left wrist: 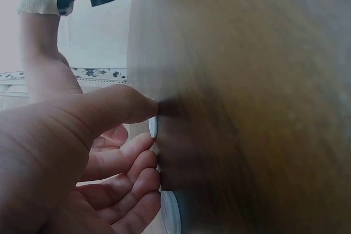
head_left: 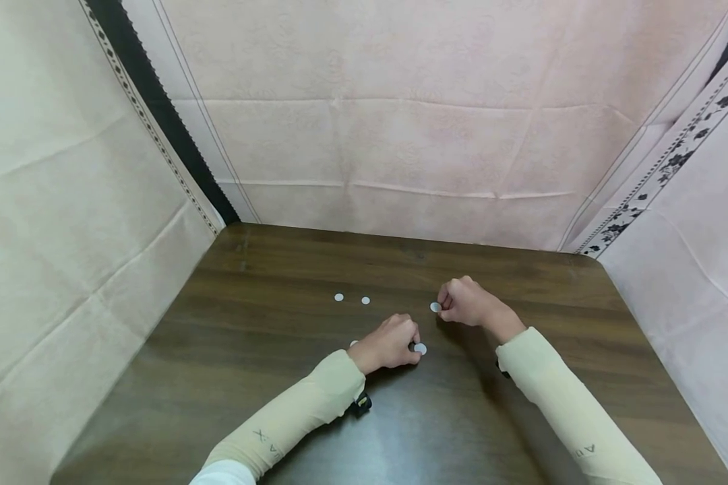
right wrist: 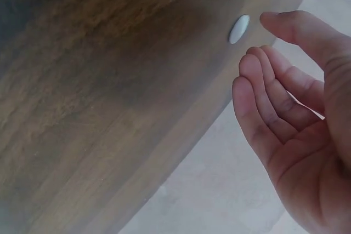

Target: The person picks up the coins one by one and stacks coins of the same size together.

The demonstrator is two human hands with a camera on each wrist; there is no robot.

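My left hand (head_left: 389,341) is low over the brown table, pinching a small white disc (head_left: 420,349) between thumb and index finger. In the left wrist view this disc (left wrist: 153,126) appears edge-on by the thumb tip, while the other fingers curl toward the tabletop. A second white disc (left wrist: 170,212) lies beside the little finger. Farther right, my right hand (head_left: 470,301) hovers near another white disc (head_left: 435,307). The right wrist view shows its fingers (right wrist: 249,100) loosely bent, thumb apart from them, and a gap between the thumb tip and that disc (right wrist: 239,29).
Two more white discs (head_left: 339,297) lie side by side farther back on the wooden table (head_left: 267,384). Another disc (head_left: 353,343) is partly hidden behind the left wrist. Pale cloth (head_left: 400,148) hangs behind the table's far edge and at both sides.
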